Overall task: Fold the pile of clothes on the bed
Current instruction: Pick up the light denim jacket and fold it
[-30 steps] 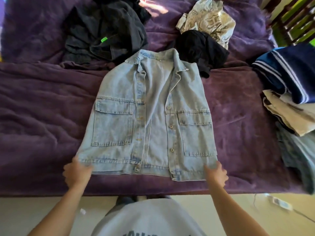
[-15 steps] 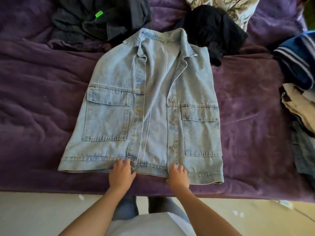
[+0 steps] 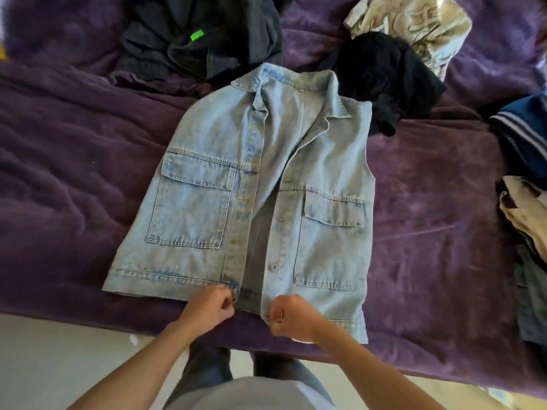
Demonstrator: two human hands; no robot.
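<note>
Both vest (image 3: 334, 250) corners lie between pinching fingers (image 3: 226, 303).

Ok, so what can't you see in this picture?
All in the head view:
- Fingertips of the left hand and right hand: curled in at the denim vest hem, so the exact pinch is hidden.
- The vest's back: lies against the purple blanket.
- Stack of clothes at right: cut off by the picture's edge.
- Green tag on the dark clothes: too small to read.
</note>
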